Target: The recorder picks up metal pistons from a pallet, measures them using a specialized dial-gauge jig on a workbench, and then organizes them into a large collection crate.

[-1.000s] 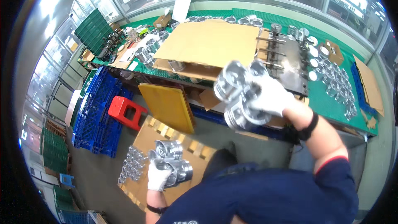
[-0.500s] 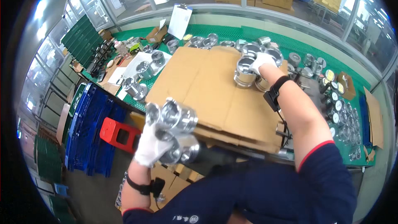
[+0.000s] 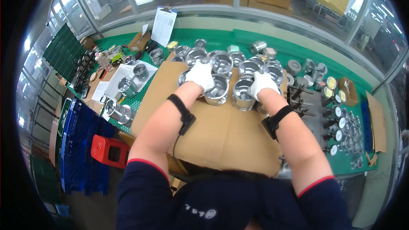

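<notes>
My left hand, in a white glove, is closed among a cluster of shiny metal pistons over the far part of a cardboard sheet. Their hollow ends face up, and ring grooves show on their sides. Just to the right, my gloved right hand is closed on another group of pistons standing on the same cardboard. Both sets of fingertips are sunk between the pistons and partly hidden. A small gap separates the two clusters. More pistons stand behind them.
Dial gauges on a grey plate stand to the right, with several pistons beyond. A small carton sits behind. At left are pistons on white paper, a clipboard, a red stool and blue crates.
My left hand has carried its pistons from the near left, off the cardboard's edge, to the far side beside the right-hand group. My right hand stays at its pistons.
</notes>
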Tool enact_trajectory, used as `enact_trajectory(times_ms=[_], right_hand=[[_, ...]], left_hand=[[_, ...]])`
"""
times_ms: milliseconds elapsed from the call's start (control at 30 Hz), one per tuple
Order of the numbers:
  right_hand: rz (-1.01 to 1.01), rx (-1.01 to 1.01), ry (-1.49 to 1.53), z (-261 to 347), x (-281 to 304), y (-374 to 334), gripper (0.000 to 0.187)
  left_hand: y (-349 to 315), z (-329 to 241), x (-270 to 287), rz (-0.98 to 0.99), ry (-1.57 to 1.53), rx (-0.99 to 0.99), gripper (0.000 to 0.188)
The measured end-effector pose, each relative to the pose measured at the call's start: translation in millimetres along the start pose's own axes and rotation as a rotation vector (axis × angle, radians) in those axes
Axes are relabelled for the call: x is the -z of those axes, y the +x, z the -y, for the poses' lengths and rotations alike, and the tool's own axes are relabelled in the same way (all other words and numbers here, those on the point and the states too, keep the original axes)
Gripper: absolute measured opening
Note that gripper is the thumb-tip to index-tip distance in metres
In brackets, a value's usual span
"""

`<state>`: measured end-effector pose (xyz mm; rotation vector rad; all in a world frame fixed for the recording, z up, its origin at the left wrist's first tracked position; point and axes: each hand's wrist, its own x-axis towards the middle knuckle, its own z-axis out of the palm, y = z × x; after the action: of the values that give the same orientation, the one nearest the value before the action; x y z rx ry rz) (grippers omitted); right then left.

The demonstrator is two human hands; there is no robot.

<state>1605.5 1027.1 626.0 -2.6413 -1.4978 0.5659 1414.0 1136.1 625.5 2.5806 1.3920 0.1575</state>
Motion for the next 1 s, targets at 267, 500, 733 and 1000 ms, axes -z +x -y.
enact_trajectory(times_ms=[267,500,733,1000], right_hand=[[0.007,-0.043,0.028,4,5,5,0.057],[-0.273,0.130,0.071,-23,3,-39,0.076],[-0.014,0.890,0.548,-81,-10,-215,0.053],[0.508,1.601,0.300,-118,-83,-335,0.036]], left_hand=[[34,-7,-12,0.113,0.058,-0.043,0.057],[-99,-33,57,-0.286,-0.220,-0.214,0.066],[-393,-126,152,-0.104,-0.467,-1.112,0.017],[-655,-243,76,-0.651,-0.360,-0.365,0.018]])
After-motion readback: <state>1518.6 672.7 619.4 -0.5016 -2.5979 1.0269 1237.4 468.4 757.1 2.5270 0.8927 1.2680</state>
